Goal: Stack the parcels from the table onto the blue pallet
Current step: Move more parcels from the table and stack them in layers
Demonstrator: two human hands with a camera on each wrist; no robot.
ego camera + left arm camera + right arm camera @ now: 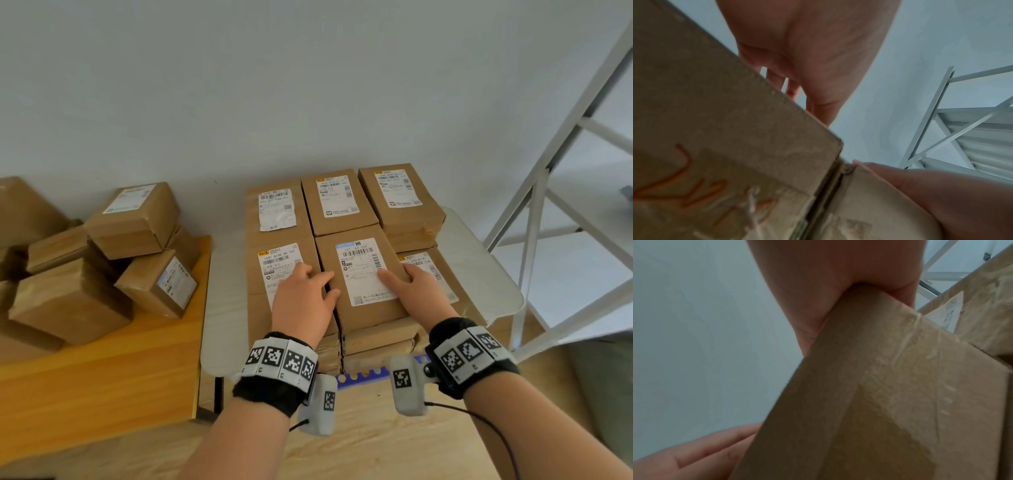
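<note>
Brown cardboard parcels with white labels stand in rows and layers on the blue pallet [356, 376]. The front centre parcel [363, 277] lies on top, slightly raised above its neighbours. My right hand [414, 284] grips its right edge, thumb on the label and fingers down the side; the right wrist view shows the parcel [879, 386] wedged in the crook of the thumb [828, 280]. My left hand [308, 291] rests flat on the front left parcel [274, 270], its thumb against the centre parcel's left edge. In the left wrist view, straight fingers [793, 91] reach over that parcel [715, 129].
A yellow wooden table [102, 377] at the left holds several loose parcels [137, 219]. A white metal rack [534, 222] stands at the right. A pale sheet [222, 308] sticks out beside the stack. The wall is close behind.
</note>
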